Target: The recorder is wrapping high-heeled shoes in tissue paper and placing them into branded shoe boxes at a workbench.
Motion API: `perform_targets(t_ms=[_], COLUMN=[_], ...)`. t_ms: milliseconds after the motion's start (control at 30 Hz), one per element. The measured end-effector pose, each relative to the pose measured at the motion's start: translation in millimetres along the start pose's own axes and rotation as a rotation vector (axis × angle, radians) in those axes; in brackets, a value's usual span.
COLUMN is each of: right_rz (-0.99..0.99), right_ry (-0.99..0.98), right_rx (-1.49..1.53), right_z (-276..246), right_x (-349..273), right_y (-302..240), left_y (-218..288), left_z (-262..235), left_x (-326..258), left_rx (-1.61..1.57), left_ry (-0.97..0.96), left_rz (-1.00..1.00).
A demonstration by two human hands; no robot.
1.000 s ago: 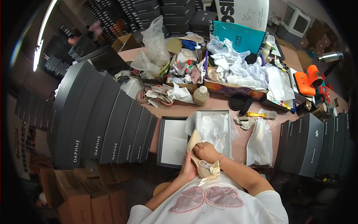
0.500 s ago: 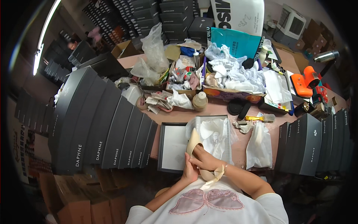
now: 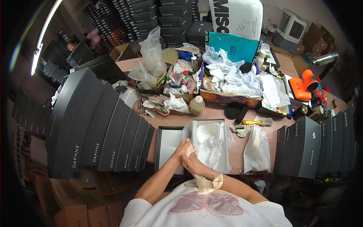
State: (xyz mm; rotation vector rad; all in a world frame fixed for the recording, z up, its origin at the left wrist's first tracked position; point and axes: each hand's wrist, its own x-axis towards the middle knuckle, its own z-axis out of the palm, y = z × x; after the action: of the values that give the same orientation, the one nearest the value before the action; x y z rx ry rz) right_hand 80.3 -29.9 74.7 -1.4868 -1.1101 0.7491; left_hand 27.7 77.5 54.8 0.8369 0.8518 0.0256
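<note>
The left hand (image 3: 179,153) has moved forward past the right hand (image 3: 193,165), their fingers holding a cream shoe (image 3: 204,184).

**One head-worn view, aimed down across the open box**

The view is the left of two wide fisheyes on the person's head. It looks from above, on the wearer's side of the open box (image 3: 228,152), tilting down and forward. The white shirt (image 3: 147,213) is nearest, on the wearer's side of the box; the hands (image 3: 192,164) are close too, at its near edge. Beyond the box, the view takes in the counter (image 3: 214,113) and distant stacked cartons (image 3: 176,20).
</note>
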Motion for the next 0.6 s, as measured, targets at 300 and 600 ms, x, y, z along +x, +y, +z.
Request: perform_targets(t_ms=[300,600], right_rz=[0.050,-0.167], right_ry=[-0.092,-0.341], right_rx=[0.060,-0.243], right_z=[-14,-40], right_x=[8,-29], right_y=[-1,-28], left_y=[-3,-5], left_z=[4,20], left_x=[-6,-21], left_rx=[-0.211,-0.169], left_ry=[-0.036,-0.028], left_rz=[0.124,0.129])
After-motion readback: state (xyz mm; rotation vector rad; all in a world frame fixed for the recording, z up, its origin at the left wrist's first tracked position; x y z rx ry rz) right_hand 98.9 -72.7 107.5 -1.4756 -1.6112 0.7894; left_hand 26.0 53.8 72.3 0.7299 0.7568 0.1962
